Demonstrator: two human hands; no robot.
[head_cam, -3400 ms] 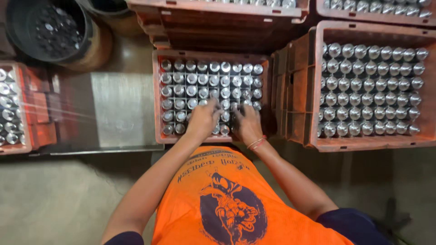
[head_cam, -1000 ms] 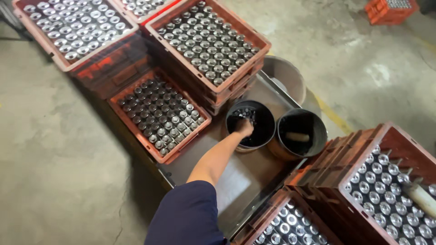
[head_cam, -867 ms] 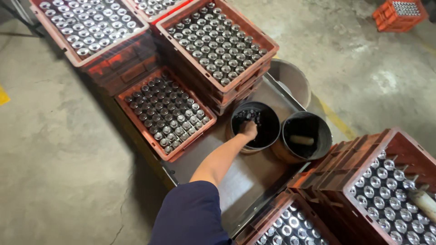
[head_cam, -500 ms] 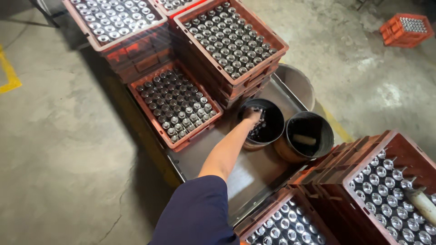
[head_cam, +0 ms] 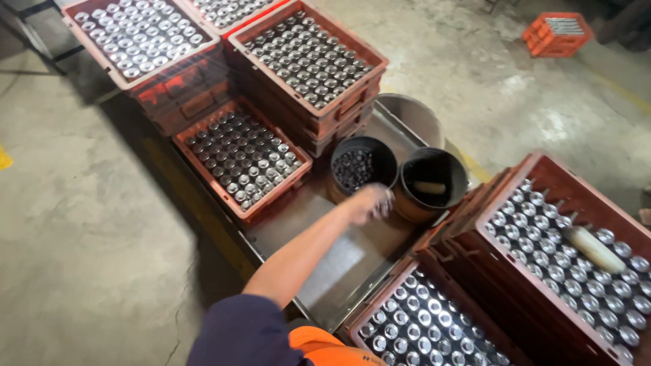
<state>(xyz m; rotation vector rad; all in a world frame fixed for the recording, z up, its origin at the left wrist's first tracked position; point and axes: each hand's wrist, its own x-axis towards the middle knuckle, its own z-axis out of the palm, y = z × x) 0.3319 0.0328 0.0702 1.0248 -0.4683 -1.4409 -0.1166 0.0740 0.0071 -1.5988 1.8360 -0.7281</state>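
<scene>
My left hand (head_cam: 369, 203) hovers over the metal table (head_cam: 319, 271), just in front of a black bucket (head_cam: 354, 166) full of small dark metal pieces. The fingers are curled shut and blurred, with a small shiny piece glinting at their tips. A second dark bucket (head_cam: 434, 181), holding a pale cylindrical thing, stands just right of the hand. My right hand is out of sight.
Red-brown crates of silver-topped cylinders ring the table: one at the left (head_cam: 241, 157), stacked ones behind (head_cam: 308, 61), one at the near edge (head_cam: 420, 325), and one at the right (head_cam: 542, 251) with a pale roller on top. A grey bucket (head_cam: 410, 115) stands behind.
My left hand has come up out of the black bucket and drawn back toward me over the table. The view has shifted slightly.
</scene>
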